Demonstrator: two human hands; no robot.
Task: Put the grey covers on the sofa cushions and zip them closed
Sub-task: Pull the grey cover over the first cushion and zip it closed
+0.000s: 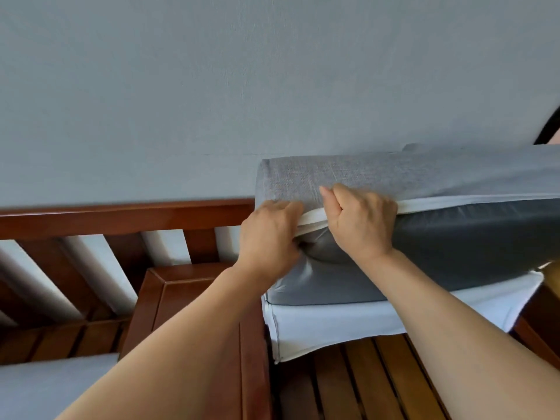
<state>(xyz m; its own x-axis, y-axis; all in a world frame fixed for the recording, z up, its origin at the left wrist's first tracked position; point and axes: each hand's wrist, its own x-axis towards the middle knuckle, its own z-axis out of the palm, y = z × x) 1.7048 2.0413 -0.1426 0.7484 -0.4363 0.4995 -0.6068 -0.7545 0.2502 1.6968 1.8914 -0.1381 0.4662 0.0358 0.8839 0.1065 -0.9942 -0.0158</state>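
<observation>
Grey cover (378,177) edge open over dark cushion (454,244); left hand (269,234) and right hand (360,219) pinch pale hem side by side; wooden sofa frame (121,219) left of grip.

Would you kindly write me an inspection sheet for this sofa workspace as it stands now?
Surface: wooden sofa frame with slatted seat and back.
Job's things: cushion, dark inner lining exposed; grey cover on its upper side, white cover edge not closed.
Clutter: nothing seen.
Grippers: left hand and right hand both grip the cover edge near the cushion's corner.
Cables: nothing seen.
Surroundings: grey wall; another pale cushion at lower left.
</observation>
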